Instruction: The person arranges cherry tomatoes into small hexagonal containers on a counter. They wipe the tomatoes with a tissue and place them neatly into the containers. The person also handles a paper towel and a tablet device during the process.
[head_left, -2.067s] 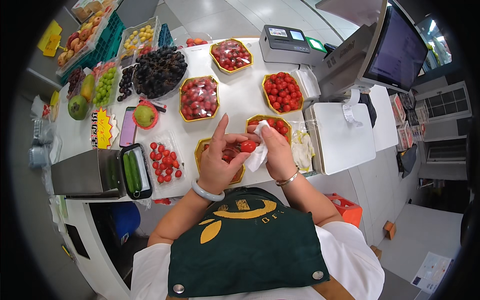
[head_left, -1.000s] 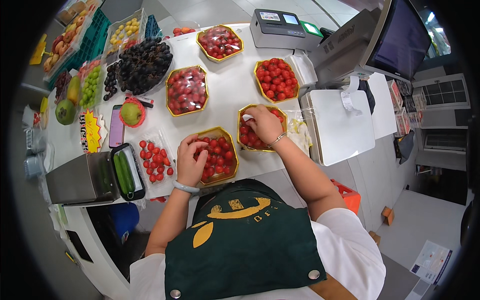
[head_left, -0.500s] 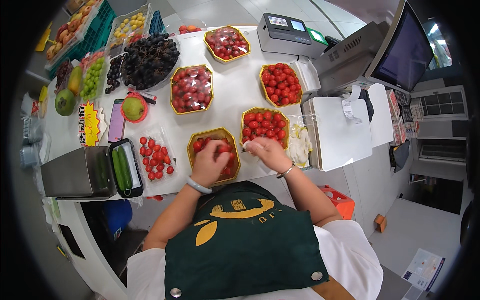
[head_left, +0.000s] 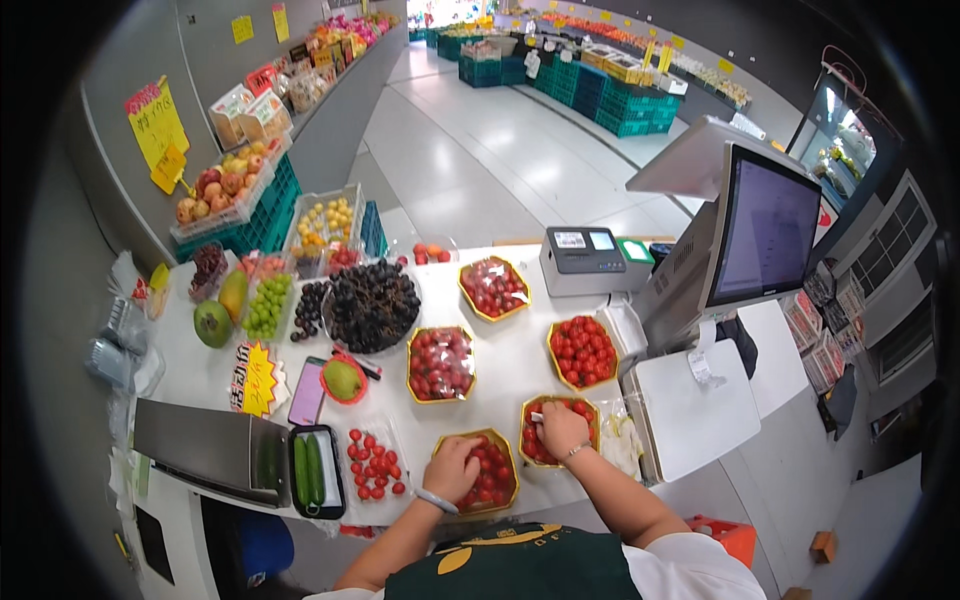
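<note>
Left hand (head_left: 452, 470) rests in the near tray (head_left: 480, 472) of red tomatoes at the bench (head_left: 500, 385) front edge; fingers curled among fruit, grip cannot be told. Right hand (head_left: 562, 428) lies in the adjacent tray (head_left: 556, 430) (just right), fingers bent together over tomatoes.

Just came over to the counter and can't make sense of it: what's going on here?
A person in a green apron stands at a white counter sorting small red tomatoes. The left hand is down in the nearest yellow tray of them, and the right hand is in the yellow tray beside it. Three more filled trays, dark grapes and a scale sit around them.
</note>
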